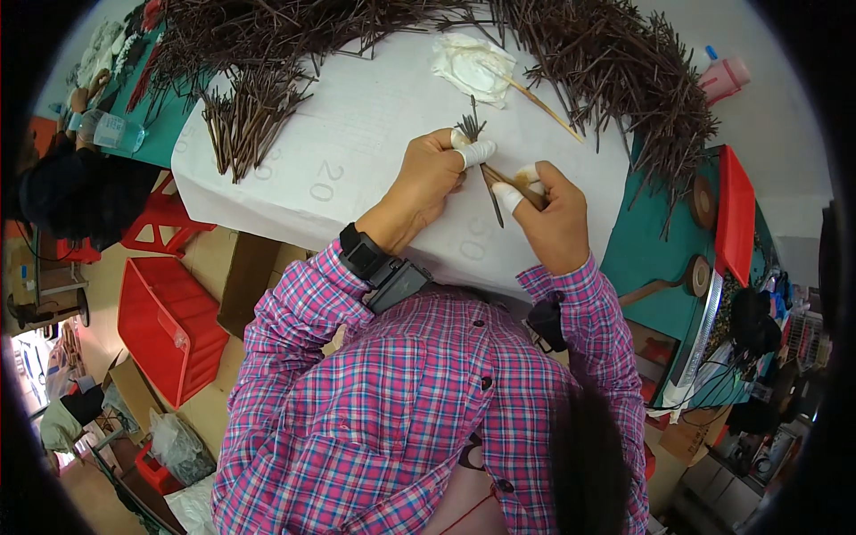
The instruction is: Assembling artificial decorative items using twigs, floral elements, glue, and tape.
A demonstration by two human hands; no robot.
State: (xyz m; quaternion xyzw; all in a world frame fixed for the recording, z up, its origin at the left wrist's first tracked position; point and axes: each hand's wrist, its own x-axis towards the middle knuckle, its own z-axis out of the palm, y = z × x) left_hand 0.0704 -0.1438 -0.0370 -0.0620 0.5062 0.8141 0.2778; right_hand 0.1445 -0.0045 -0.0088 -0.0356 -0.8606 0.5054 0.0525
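Pinching a slim twig (492, 193) above the white paper sheet (357, 169), nearer its right edge with bare room leftward, the left hand (430, 176) points its bristly tuft (469, 129) toward the far edge, long axis slightly slanted; the right hand (557, 218) grips a narrow brown strip (511, 177). Rough twig heaps (606, 62) crowd that edge.

A green table (644, 245) bears a broad white paper sheet (357, 116), on which heaps of thin dark-brown sticks (606, 67) lie left and right of a crumpled white wad (471, 69).
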